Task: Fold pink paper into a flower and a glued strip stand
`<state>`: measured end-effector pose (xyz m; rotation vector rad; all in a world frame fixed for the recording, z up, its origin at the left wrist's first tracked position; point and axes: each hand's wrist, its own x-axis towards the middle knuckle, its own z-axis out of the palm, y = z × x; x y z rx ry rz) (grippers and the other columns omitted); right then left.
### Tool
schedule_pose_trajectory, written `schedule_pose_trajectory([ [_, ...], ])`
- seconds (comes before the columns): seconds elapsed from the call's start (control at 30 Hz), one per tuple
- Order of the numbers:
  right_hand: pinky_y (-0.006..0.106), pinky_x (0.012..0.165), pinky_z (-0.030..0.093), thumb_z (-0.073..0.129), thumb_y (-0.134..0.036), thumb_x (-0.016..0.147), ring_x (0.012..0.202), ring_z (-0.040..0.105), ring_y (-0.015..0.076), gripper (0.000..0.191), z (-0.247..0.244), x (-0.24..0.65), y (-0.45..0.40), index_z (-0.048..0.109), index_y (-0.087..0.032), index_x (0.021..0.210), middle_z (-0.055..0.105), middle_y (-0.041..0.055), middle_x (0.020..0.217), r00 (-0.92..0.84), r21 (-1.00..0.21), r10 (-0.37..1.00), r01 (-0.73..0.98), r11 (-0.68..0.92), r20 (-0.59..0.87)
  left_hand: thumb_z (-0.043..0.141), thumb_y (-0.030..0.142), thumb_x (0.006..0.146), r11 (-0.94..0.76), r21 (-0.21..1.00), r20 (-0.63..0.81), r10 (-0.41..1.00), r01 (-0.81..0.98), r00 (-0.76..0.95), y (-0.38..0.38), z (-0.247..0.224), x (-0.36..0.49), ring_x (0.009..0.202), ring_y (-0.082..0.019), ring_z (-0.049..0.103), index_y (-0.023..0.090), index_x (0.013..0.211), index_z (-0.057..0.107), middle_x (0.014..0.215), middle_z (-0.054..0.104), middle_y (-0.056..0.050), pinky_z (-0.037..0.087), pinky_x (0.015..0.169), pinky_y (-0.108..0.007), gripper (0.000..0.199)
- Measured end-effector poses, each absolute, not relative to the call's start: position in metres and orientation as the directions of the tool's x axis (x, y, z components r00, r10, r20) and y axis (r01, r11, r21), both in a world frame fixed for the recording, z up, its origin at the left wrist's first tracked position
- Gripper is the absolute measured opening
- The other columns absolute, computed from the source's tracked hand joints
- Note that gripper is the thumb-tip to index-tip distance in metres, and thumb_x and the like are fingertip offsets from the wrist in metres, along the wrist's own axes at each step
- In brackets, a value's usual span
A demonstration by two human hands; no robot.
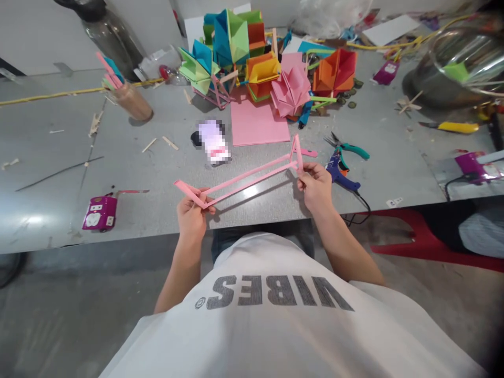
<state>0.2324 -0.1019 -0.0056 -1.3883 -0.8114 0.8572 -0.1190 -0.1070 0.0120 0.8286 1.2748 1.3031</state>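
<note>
A long, narrow pink frame [252,177] of thin strips is held above the front edge of the grey table [157,173]. My left hand [193,212] pinches its left end, where a short pink piece slants up to the left. At the other end, my right hand [315,185] grips the frame at the foot of an upright pink triangle. Just right of my right hand, a blue glue gun [342,173] and pliers with teal handles [354,151] lie on the table. Beyond the frame are a phone [214,142] and a pink paper sheet [260,123].
Folded paper shapes [232,42] crowd the back middle. A cup of sticks [134,102], a dark bottle [110,37] and a purple box [99,213] stand at left. A yellow cutter [457,127] and large metal bowl [437,68] are at right. A cable hangs off the front edge.
</note>
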Motion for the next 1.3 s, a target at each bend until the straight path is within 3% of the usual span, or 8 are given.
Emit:
schedule_pose_trajectory([
  [0.3,0.028,0.048,0.033,0.092,-0.063,0.081,0.053,0.039,0.0102,0.045,-0.019,0.213,-0.093,0.063,-0.03,0.092,0.053,-0.0074,0.07,0.515,-0.998,0.857,-0.069,0.015,-0.022,0.097,0.054,0.087,0.13,0.984,-0.141,0.986,-0.122,-0.09,-0.118,0.012,-0.127,0.053,-0.013,0.07,0.017,0.103,0.084,0.071,0.076,-0.002,0.061,0.053,-0.024,0.042],
  [0.5,0.033,0.062,0.047,0.084,-0.049,0.087,0.066,0.057,0.0164,0.024,-0.013,0.212,-0.1,0.073,-0.028,0.092,0.074,0.0007,0.085,0.402,-0.976,0.913,0.219,-0.024,0.068,0.095,0.06,0.09,0.172,0.984,-0.175,0.982,-0.054,-0.066,-0.113,0.015,-0.133,0.056,-0.015,0.07,0.016,0.106,0.085,0.074,0.077,-0.004,0.061,0.057,-0.027,0.047],
  [0.67,0.043,0.082,0.059,0.071,-0.035,0.097,0.081,0.067,0.0232,0.009,-0.012,0.217,-0.11,0.076,-0.028,0.095,0.079,0.0062,0.098,0.217,-0.842,0.966,0.539,0.005,0.144,0.09,0.049,0.091,0.13,0.961,-0.141,0.99,0.243,0.028,-0.09,0.014,-0.146,0.079,-0.022,0.078,0.02,0.106,0.088,0.085,0.082,-0.008,0.06,0.071,-0.029,0.033],
  [0.8,0.047,0.091,0.061,0.066,-0.024,0.099,0.09,0.071,0.0256,0.008,-0.012,0.219,-0.112,0.073,-0.027,0.099,0.078,0.0099,0.114,0.149,-0.765,0.971,0.643,0.047,0.185,0.079,0.039,0.098,-0.104,0.805,0.056,0.993,0.584,0.1,-0.076,0.012,-0.154,0.089,-0.023,0.072,0.023,0.101,0.091,0.098,0.083,-0.01,0.054,0.079,-0.031,0.02],
  [0.93,0.051,0.095,0.06,0.069,-0.027,0.101,0.11,0.074,0.0337,0.023,-0.009,0.219,-0.114,0.078,-0.029,0.122,0.076,0.0138,0.129,0.029,-0.646,0.981,0.756,0.105,0.194,0.078,0.038,0.098,-0.046,0.844,0.011,0.998,0.535,0.069,-0.071,0.01,-0.158,0.081,-0.022,0.072,0.023,0.11,0.089,0.089,0.082,-0.007,0.053,0.076,-0.031,0.022],
  [1.1,0.046,0.082,0.051,0.066,-0.029,0.106,0.104,0.071,0.0353,0.015,-0.007,0.216,-0.11,0.08,-0.026,0.107,0.078,0.014,0.113,-0.009,-0.499,0.987,0.862,0.089,0.159,0.078,0.036,0.1,-0.099,0.837,0.037,0.991,0.539,0.125,-0.067,0.008,-0.162,0.083,-0.021,0.072,0.022,0.096,0.087,0.093,0.08,-0.008,0.053,0.078,-0.032,0.017],
  [1.2,0.043,0.076,0.043,0.063,-0.027,0.106,0.097,0.069,0.0318,0.014,-0.004,0.215,-0.107,0.074,-0.026,0.098,0.08,0.0121,0.108,-0.023,-0.48,0.987,0.871,0.099,0.162,0.081,0.038,0.099,-0.158,0.767,0.098,0.987,0.622,0.13,-0.065,0.005,-0.164,0.085,-0.02,0.07,0.023,0.095,0.09,0.107,0.078,-0.01,0.052,0.08,-0.035,0.018],
  [1.3,0.042,0.075,0.039,0.061,-0.026,0.107,0.096,0.069,0.0311,0.013,0.003,0.215,-0.109,0.072,-0.026,0.1,0.082,0.0112,0.107,-0.086,-0.465,0.987,0.874,0.139,0.134,0.078,0.04,0.101,-0.178,0.737,0.089,0.982,0.652,0.168,-0.065,0.003,-0.162,0.085,-0.021,0.07,0.024,0.098,0.091,0.102,0.077,-0.009,0.051,0.08,-0.038,0.021],
])
